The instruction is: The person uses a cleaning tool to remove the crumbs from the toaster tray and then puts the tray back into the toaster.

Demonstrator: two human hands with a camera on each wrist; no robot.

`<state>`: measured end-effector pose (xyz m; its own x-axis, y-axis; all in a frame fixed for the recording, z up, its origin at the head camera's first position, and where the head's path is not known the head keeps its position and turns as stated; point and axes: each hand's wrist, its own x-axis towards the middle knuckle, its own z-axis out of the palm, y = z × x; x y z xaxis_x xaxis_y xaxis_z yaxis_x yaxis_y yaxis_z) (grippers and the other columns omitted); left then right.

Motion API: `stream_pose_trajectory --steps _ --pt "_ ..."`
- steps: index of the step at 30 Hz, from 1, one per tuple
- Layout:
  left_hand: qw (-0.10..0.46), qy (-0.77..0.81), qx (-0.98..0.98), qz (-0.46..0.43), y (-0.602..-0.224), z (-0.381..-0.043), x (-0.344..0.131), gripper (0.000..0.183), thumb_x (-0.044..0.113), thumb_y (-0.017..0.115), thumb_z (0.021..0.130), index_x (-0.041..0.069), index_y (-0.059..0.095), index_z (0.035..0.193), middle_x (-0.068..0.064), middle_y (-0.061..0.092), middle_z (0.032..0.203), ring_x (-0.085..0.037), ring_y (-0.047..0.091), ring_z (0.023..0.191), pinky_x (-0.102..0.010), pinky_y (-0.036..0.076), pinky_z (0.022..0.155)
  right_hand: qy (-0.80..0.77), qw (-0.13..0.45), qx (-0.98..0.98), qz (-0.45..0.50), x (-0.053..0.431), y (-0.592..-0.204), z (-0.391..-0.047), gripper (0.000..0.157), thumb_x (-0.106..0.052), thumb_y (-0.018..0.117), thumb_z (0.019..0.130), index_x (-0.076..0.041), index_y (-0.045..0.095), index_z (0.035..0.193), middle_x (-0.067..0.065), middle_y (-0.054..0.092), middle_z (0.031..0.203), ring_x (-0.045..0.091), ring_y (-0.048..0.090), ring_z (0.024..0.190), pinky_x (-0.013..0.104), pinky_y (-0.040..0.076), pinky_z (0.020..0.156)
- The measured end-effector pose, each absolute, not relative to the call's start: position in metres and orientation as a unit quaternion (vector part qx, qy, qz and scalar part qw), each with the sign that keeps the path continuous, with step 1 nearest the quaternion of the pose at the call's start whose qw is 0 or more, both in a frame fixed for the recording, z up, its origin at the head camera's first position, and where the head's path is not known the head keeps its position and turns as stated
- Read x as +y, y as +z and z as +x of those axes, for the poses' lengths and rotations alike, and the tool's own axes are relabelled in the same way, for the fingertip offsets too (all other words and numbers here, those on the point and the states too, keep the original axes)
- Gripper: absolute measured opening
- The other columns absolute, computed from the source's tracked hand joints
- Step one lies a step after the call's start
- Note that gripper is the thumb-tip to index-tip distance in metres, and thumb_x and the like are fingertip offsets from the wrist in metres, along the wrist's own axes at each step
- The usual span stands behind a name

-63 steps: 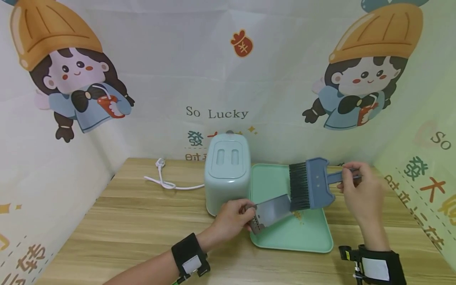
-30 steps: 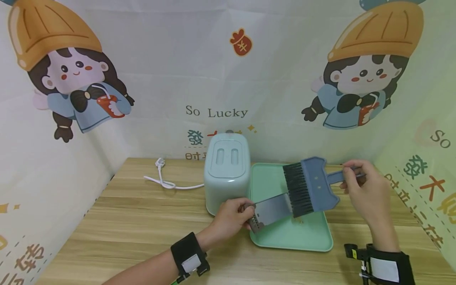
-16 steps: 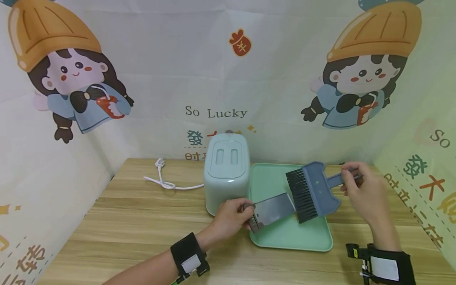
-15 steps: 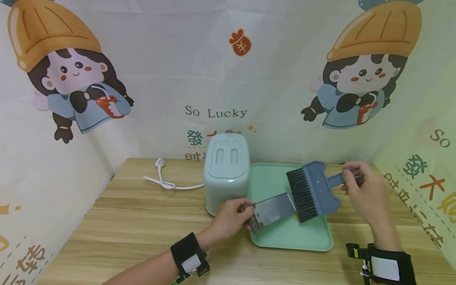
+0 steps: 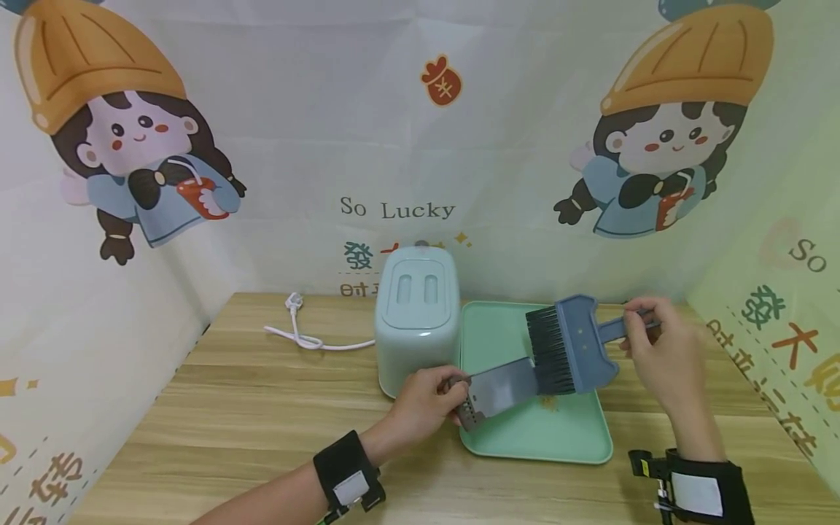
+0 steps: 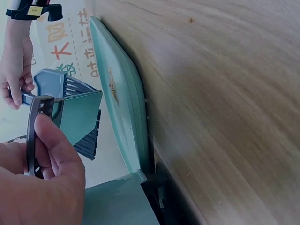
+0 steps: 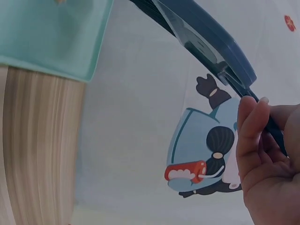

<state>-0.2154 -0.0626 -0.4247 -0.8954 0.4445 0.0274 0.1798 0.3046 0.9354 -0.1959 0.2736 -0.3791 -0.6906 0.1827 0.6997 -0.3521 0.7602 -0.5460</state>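
Observation:
My left hand [image 5: 429, 397] pinches the dark end of a flat metal crumb tray [image 5: 502, 386], thumb on top, and holds it tilted above the light green serving tray [image 5: 558, 441]. In my right hand [image 5: 666, 354] is the thin handle of a wide blue brush [image 5: 584, 346], gripped between thumb and fingers. The brush's black bristles [image 5: 550, 354] overlap the far end of the crumb tray in the head view. In the left wrist view the bristles show behind the metal plate [image 6: 79, 115]. Brown crumbs [image 5: 548, 402] lie on the serving tray below.
A pale green toaster [image 5: 420, 321] stands left of the serving tray, close behind my left hand. Its white cord [image 5: 337, 345] and plug [image 5: 294, 299] lie on the wooden table [image 5: 262, 437]. A printed cloth [image 5: 295, 146] hangs behind and at both sides.
The brush shifts back and forth across the crumb tray's far end; since half a second ago it has moved slightly left onto it. My left hand and the crumb tray stay nearly still.

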Motion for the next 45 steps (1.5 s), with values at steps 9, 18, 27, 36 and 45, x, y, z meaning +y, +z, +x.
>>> stream_pose_trajectory --steps 9,18,27,36,45 --pt "0.114 0.557 0.799 0.197 -0.425 -0.215 -0.063 0.031 0.012 0.061 0.101 -0.003 0.073 0.125 -0.003 0.071 0.087 -0.01 0.068 0.064 -0.042 0.065 0.068 0.359 0.383 -0.85 0.034 0.281 -0.372 -0.187 0.011 0.001 0.064 0.103 0.005 0.068 0.113 0.017 0.068 0.077 -0.011 0.058 0.054 0.009 0.047 0.049" --pt "0.119 0.555 0.801 0.191 -0.424 -0.215 -0.063 0.031 0.013 0.06 0.101 -0.002 0.073 0.126 -0.002 0.071 0.089 -0.01 0.068 0.065 -0.044 0.065 0.07 0.354 0.388 -0.85 0.04 0.274 -0.374 -0.191 0.009 0.001 0.065 0.102 0.005 0.068 0.11 0.018 0.069 0.077 -0.013 0.056 0.055 0.008 0.047 0.049" --pt "0.123 0.555 0.8 0.193 -0.425 -0.214 -0.065 0.03 0.012 0.061 0.101 -0.003 0.073 0.125 -0.004 0.071 0.089 -0.011 0.068 0.066 -0.04 0.065 0.068 0.356 0.371 -0.857 0.038 0.278 -0.371 -0.183 0.009 0.002 0.064 0.102 0.005 0.068 0.11 0.013 0.067 0.074 -0.009 0.057 0.052 0.01 0.048 0.048" --pt "0.136 0.576 0.785 0.182 -0.424 -0.215 -0.064 0.031 0.011 0.061 0.102 -0.003 0.072 0.127 -0.003 0.07 0.09 -0.01 0.068 0.068 -0.046 0.066 0.074 0.455 0.274 -0.841 0.097 0.267 -0.367 -0.184 0.012 0.0 0.062 0.105 0.003 0.065 0.116 0.004 0.065 0.08 0.011 0.065 0.059 0.02 0.056 0.052" --pt "0.146 0.598 0.769 0.175 -0.422 -0.212 -0.068 0.031 0.009 0.06 0.102 -0.004 0.07 0.129 -0.005 0.069 0.092 -0.012 0.066 0.07 -0.045 0.065 0.074 0.388 0.283 -0.874 0.065 0.283 -0.378 -0.185 0.012 0.004 0.06 0.105 0.005 0.065 0.115 0.013 0.063 0.081 0.0 0.06 0.057 0.016 0.053 0.049"
